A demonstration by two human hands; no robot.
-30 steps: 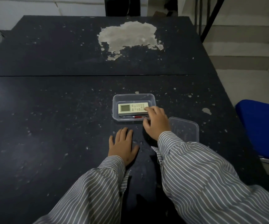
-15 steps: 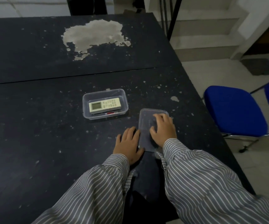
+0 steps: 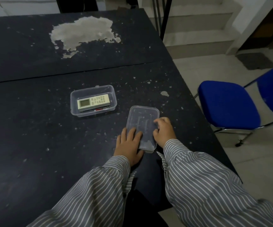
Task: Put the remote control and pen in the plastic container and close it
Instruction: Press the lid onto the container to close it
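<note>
Since the earlier frame both hands have stayed on the lid [image 3: 143, 128], the right hand [image 3: 163, 131] sliding from its middle to its right edge while the left hand [image 3: 130, 141] presses further onto the near left corner.

On the dark worktop [image 3: 34, 136], the plastic container [image 3: 93, 100] sits open toward the middle, well in from the right edge. Its long axis runs left to right. The remote control [image 3: 93, 103] lies inside along that axis, screen end to the left, and the pen [image 3: 102, 109] lies parallel along the near wall.

Filling looks finished; closing is the step in hand. The lid lies flat between container and near edge, its long axis running away from the person, roughly crosswise to the container.

Left grip: fingers spread flat on the lid, closed on nothing. Right grip: fingers curled over the lid's right rim, though I cannot tell whether they pinch it.

Next, the lid likely needs lifting, a quarter turn, then pressing onto the rim.
</note>
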